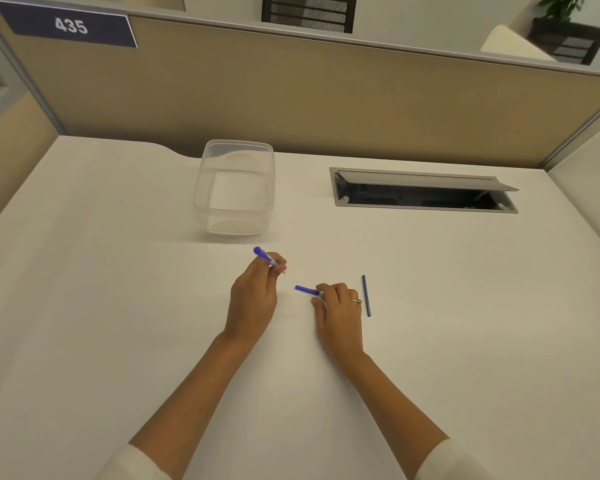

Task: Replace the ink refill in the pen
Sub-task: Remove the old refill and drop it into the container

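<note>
My left hand (255, 292) holds the top half of the pen (264, 256). My right hand (340, 306) pinches the bottom half (306, 289) on the counter (118, 306). The refill (366, 295) lies beside it. I should slide it in straight and gently.

Brightness: even, warm, fairly bright across the white desk (118, 306).
Shadows: soft and faint, just under the clear container (236, 188).
Glare: none on the container.
Distortion: partition (291, 91) behind the container bows at the edges.
Sharpness: mildly soft throughout.
</note>
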